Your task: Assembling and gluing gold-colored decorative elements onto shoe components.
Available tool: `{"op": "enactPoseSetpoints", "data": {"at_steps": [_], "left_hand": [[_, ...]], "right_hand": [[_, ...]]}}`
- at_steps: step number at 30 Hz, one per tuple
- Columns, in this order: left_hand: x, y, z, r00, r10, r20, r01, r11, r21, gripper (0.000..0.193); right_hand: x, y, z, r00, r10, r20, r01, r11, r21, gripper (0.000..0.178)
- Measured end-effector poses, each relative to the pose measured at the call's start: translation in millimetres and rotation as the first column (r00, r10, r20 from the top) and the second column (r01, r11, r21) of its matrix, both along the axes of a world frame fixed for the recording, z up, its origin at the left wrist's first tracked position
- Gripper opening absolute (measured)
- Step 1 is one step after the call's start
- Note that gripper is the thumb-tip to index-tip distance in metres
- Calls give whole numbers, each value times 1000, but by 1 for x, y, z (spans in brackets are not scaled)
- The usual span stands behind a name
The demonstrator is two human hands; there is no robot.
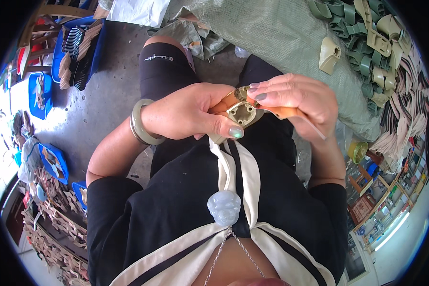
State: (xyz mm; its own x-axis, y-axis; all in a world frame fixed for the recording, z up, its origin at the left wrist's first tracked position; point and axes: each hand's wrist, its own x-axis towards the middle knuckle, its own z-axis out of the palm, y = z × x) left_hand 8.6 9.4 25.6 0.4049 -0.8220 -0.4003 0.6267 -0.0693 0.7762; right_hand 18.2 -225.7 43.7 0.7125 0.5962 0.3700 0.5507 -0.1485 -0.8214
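In front of my lap, my left hand is closed round a cream-coloured shoe heel, its thumb along the near edge. The heel's end with several small holes faces up towards me. Orange covering material lies against the heel's sides, and a loose orange strip of it runs off to the right. My right hand is closed over that strip, fingertips pressed on the heel's far right edge. The strip's pale edge shows below the palm. My fingers hide part of the heel.
A woven sack spreads ahead and to the right, bearing a single cream heel and a pile of green and cream heels. Pinkish strips hang beside it. Left stand blue bins; a yellow container is at right.
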Motion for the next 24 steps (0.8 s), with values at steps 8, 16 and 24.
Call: {"op": "enactPoseSetpoints", "data": {"at_steps": [8,16,24], "left_hand": [[-3,3,-4,989,142,-50,-144,988,-51,60],[-7,-9,-8,942,325,-81,-334,933,-132,58],[-6,-18,-7,909,408,-85,-417,885,-206,49]], "right_hand": [[20,2,16,995,88,-50,-93,989,-117,14],[1,14,6,969,-137,204,149,988,-43,23],[-6,22,-8,889,-272,368,283,959,23,26]]}}
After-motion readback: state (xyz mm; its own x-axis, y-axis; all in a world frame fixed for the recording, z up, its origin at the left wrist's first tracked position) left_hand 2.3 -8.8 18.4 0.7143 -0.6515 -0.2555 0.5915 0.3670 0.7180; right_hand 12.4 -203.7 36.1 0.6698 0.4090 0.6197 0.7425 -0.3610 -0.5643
